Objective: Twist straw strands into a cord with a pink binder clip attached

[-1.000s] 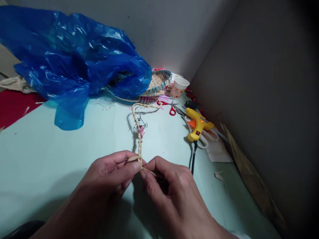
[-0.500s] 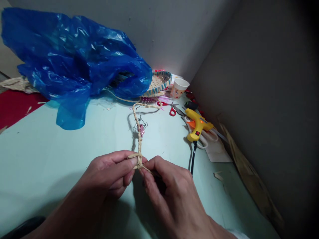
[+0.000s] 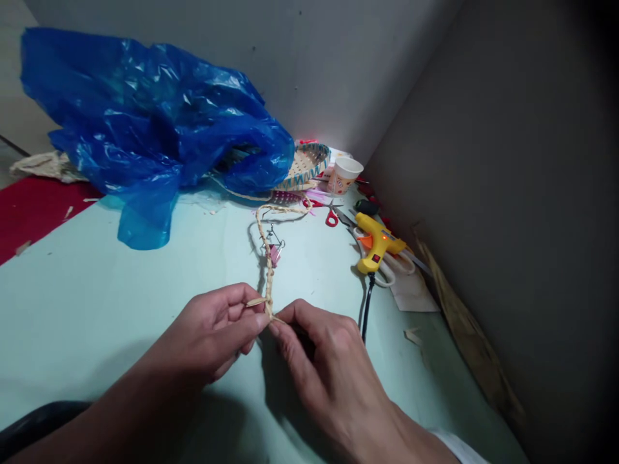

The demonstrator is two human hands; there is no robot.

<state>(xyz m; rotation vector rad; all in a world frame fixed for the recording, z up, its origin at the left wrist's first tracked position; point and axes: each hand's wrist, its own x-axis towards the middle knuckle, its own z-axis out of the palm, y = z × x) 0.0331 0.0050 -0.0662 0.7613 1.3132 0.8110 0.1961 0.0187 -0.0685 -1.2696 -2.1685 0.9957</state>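
Note:
A pale braided straw cord (image 3: pixel 269 280) runs from my fingers up the table, then bends right near the back. My left hand (image 3: pixel 220 332) pinches the cord's near end between thumb and fingers. A short strand end sticks out to the left there. From the other side my right hand (image 3: pixel 322 351) closes thumb and forefinger on a thin strand at the same end; its other fingers are curled under and partly hidden. Just beyond the hands, a pink binder clip (image 3: pixel 275 255) lies against the braid.
A large blue plastic bag (image 3: pixel 145 122) fills the back left. Behind the cord stand a woven basket (image 3: pixel 309 167) and a paper cup (image 3: pixel 345 175). Red-handled scissors (image 3: pixel 331 218) and a yellow glue gun (image 3: pixel 376 243) with a black cable (image 3: pixel 368 309) lie on the right.
My left fingers have shifted on the braid's end, the forefinger lifting away from the thumb. My right hand stays pinched on its strand. The whole view has moved slightly.

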